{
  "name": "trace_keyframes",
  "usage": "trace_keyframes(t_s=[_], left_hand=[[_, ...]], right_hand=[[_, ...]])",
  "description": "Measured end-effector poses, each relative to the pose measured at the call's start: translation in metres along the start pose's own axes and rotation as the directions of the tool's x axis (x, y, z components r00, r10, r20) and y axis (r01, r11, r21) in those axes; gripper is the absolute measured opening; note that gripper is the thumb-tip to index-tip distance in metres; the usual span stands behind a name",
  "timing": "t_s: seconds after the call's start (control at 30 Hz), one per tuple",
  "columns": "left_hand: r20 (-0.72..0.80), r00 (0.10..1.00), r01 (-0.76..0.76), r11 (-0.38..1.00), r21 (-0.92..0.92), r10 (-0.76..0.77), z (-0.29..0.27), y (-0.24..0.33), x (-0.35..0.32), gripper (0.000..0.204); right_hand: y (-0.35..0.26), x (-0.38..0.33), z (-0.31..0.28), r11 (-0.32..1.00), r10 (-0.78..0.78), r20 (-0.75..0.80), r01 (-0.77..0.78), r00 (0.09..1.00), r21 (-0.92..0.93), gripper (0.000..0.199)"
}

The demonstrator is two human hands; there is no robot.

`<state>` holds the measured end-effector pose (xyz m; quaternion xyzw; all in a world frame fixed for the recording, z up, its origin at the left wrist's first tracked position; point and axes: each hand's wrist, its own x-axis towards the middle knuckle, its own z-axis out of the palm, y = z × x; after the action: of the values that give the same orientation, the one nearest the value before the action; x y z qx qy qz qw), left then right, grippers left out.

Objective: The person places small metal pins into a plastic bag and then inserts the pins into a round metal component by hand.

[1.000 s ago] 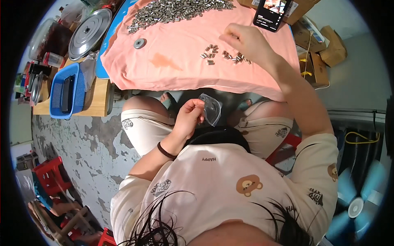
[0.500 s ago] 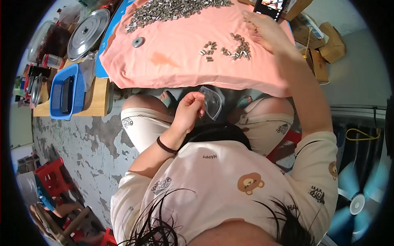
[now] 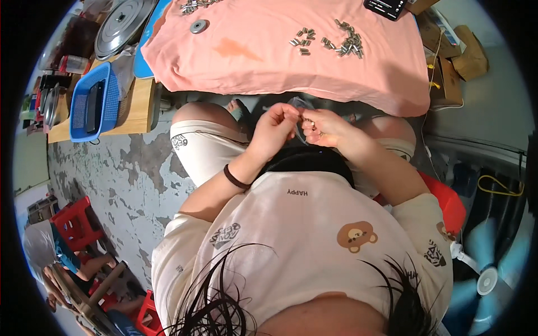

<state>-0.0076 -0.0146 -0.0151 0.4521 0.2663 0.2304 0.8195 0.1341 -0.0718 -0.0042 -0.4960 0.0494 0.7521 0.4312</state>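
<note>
In front of my lap, my left hand (image 3: 274, 130) is closed, pinching the edge of a small clear plastic bag (image 3: 301, 103). My right hand (image 3: 328, 130) meets it at the fingertips, its fingers curled. Small shiny metal pieces show between those fingers, much like the cylinders on the table. The bag hangs partly hidden behind both hands. On the pink cloth (image 3: 269, 73) beyond, short silver metal cylinders lie in a loose group (image 3: 350, 43) and a smaller cluster (image 3: 304, 39).
A larger heap of cylinders (image 3: 196, 5) shows at the far edge, near a round grey metal disc (image 3: 199, 26). A phone (image 3: 385, 7) lies far right. A blue basket (image 3: 92, 106) stands left, cardboard boxes (image 3: 448, 84) right. A fan (image 3: 486, 280) is lower right; another person (image 3: 84, 269) sits lower left.
My right hand has come back from the far right of the table to meet my left hand at the bag. The view has shifted, leaving less of the large heap visible.
</note>
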Motion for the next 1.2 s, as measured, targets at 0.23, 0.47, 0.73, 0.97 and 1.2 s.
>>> trace_keyframes(t_s=[0.23, 0.47, 0.73, 0.97, 1.2], left_hand=[[0.130, 0.991, 0.006, 0.983, 0.181, -0.030, 0.014, -0.014, -0.002, 0.004], [-0.039, 0.997, 0.073, 0.997, -0.012, -0.074, -0.002, -0.021, 0.003, 0.004], [-0.095, 0.992, 0.079, 0.993, -0.093, -0.088, -0.011, -0.011, 0.005, 0.004], [-0.118, 0.990, 0.068, 0.993, -0.095, -0.079, -0.007, -0.005, 0.006, 0.005], [-0.136, 0.986, 0.082, 0.991, -0.102, -0.096, -0.014, -0.008, 0.006, 0.005]], right_hand=[[0.014, 0.055, -0.025, 0.991, -0.057, 0.059, 0.064, 0.997, -0.113, 0.021], [0.011, 0.053, -0.012, 0.938, -0.133, -0.114, 0.088, 0.985, -0.336, 0.016], [-0.021, -0.072, 0.023, 0.182, -0.385, 0.414, 0.507, 0.825, -0.842, 0.026], [-0.114, -0.100, 0.014, -0.582, -0.735, 0.652, 0.321, 0.188, -0.747, 0.042], [-0.117, -0.059, 0.023, -0.710, -0.687, 0.669, -0.068, 0.285, -0.701, 0.060]])
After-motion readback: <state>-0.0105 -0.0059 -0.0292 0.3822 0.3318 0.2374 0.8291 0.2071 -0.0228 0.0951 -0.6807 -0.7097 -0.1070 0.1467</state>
